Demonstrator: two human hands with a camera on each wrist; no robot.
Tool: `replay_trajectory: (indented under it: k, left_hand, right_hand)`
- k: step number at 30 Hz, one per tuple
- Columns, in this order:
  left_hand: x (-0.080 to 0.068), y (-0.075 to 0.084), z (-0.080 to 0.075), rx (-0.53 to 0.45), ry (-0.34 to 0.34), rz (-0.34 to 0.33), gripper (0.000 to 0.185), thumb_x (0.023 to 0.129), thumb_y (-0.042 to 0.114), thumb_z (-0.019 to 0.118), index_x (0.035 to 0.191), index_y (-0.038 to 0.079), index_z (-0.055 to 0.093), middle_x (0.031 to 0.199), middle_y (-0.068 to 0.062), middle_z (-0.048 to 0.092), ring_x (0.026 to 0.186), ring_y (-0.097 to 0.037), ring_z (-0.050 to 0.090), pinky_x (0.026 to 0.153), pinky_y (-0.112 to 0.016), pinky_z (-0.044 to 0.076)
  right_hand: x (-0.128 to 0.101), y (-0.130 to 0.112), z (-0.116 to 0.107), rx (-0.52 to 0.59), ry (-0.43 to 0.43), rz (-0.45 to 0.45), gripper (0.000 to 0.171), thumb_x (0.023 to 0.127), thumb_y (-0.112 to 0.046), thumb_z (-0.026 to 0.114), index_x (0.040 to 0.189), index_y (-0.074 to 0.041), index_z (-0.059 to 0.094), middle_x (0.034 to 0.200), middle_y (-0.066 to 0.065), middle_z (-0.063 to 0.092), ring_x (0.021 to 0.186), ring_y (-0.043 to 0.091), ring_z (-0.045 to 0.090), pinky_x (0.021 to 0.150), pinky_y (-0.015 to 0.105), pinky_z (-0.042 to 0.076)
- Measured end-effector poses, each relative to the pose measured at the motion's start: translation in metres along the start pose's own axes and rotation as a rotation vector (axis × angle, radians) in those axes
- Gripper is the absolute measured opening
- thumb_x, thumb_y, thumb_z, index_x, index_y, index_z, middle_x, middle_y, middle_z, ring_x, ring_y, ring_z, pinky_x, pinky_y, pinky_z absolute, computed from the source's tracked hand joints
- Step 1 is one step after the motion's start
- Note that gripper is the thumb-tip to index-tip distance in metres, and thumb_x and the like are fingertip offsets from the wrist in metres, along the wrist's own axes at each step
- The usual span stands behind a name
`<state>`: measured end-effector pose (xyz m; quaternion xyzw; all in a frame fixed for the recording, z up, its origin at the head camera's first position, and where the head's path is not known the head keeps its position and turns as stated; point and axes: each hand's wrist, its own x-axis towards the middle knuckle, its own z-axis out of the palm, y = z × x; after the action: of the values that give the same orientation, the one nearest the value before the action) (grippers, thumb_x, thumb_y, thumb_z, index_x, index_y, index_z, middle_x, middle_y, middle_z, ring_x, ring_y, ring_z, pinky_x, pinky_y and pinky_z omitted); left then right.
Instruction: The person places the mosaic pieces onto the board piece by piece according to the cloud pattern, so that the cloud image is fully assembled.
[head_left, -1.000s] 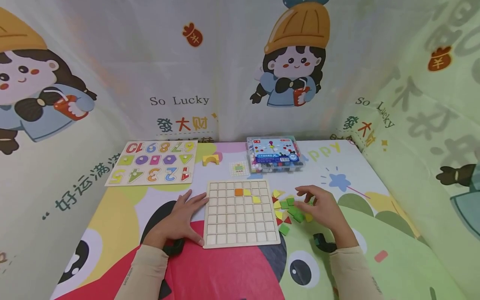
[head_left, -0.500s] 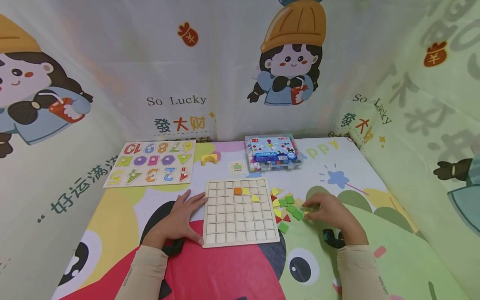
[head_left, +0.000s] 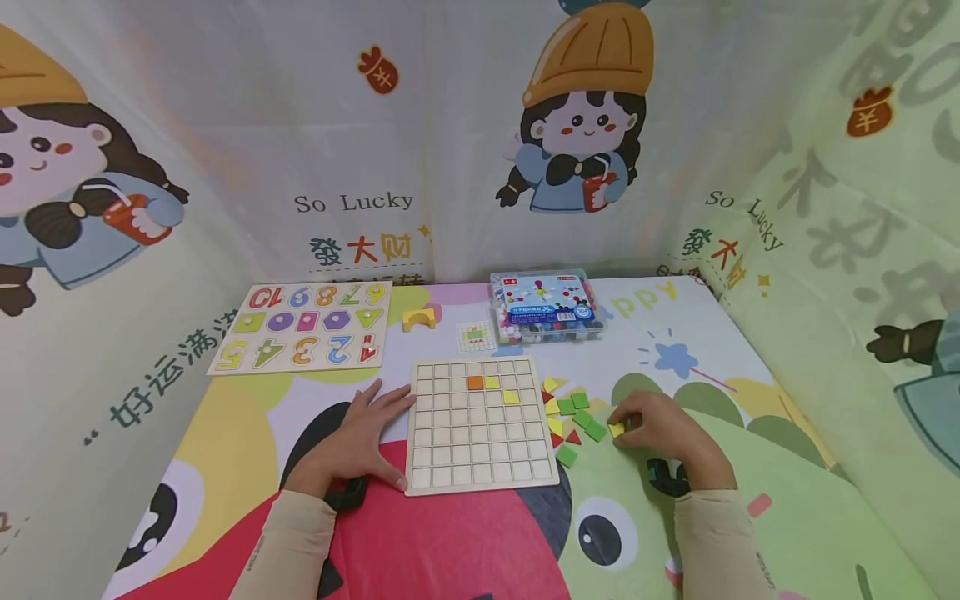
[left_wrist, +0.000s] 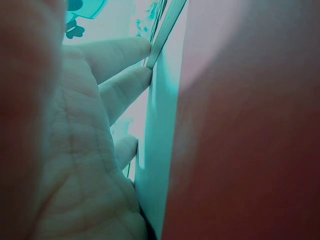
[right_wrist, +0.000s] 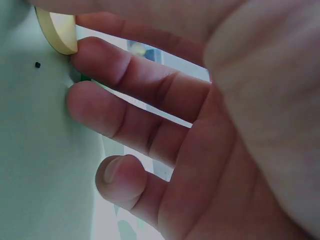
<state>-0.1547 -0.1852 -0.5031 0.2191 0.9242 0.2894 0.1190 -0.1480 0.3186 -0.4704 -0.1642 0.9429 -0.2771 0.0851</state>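
A wooden grid board lies in the middle of the table, with an orange square tile and two yellow tiles in its upper cells. My left hand touches the board's left edge with spread, fairly straight fingers; the left wrist view shows fingertips against the edge. To the right of the board, my right hand pinches a small yellow tile with a curved edge, low at the table surface. Green square tiles, red triangles and yellow pieces lie loose between board and right hand.
Behind the board lie a small pattern card, a yellow arch block and a clear box of colourful parts. A number puzzle board lies at the back left. Printed curtains enclose the table's back and sides.
My right hand has moved right and down from above the green tiles to the yellow tile at the pile's right side and grips it. The left hand stays at the board's edge.
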Motion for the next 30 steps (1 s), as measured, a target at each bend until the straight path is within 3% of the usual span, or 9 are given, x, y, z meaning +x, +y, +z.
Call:
replay_trajectory:
  k: [14,24,30]
  left_hand:
    - [0.0,-0.002,0.001,0.001,-0.005,-0.009,0.128,0.055,0.058,0.097,0.164,0.022,0.041,0.174,-0.005,0.031,0.163,-0.043,0.005,0.127,-0.076,0.006]
    - [0.001,-0.001,0.001,0.007,-0.007,-0.011,0.128,0.055,0.059,0.097,0.164,0.023,0.041,0.174,-0.003,0.031,0.163,-0.043,0.005,0.128,-0.075,0.006]
    - [0.0,0.0,0.0,0.005,-0.01,-0.016,0.128,0.056,0.059,0.097,0.164,0.023,0.04,0.174,-0.003,0.03,0.163,-0.043,0.005,0.128,-0.074,0.005]
  right_hand:
    - [0.001,-0.001,0.001,-0.024,0.01,-0.022,0.018,0.08,-0.011,0.09,0.095,-0.011,0.081,0.093,-0.001,0.072,0.083,0.013,0.06,0.073,0.028,0.054]
    - [-0.004,-0.008,-0.003,-0.02,0.045,-0.04,0.022,0.08,-0.013,0.088,0.101,-0.01,0.08,0.096,-0.002,0.074,0.085,0.013,0.063,0.074,0.03,0.056]
    - [0.007,-0.024,0.004,-0.024,0.052,-0.121,0.019,0.08,-0.009,0.084,0.098,-0.011,0.079,0.094,-0.004,0.071,0.083,0.012,0.061,0.075,0.032,0.057]
